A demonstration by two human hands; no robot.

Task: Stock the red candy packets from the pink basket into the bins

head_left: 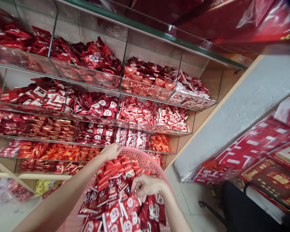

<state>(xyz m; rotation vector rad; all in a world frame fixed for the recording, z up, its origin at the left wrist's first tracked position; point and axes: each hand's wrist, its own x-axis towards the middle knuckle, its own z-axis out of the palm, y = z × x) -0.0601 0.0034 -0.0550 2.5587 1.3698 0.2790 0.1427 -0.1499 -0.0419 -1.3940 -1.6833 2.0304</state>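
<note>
A pink perforated plastic basket (pixel 145 155) stands below me, full of small red packets with white labels and dark lettering. My left hand (pixel 111 151) is at the basket's far rim, its fingers closed over the edge; the fingertips are partly hidden. Over the pile, my right hand (pixel 146 187) has thumb and fingers pinched at the top of a red packet (pixel 130 205) with a round white label. More packets (pixel 113 214) lie beneath and around it, some in overlapping stacks.
In front stands a shelf unit with glass dividers (pixel 125 53), its compartments holding red packets (pixel 136 112). A grey wall (pixel 219 112) is to the right, with a black chair (pixel 239 206) and red printed goods (pixel 270 180). A yellow bag (pixel 44 187) lies under the shelves.
</note>
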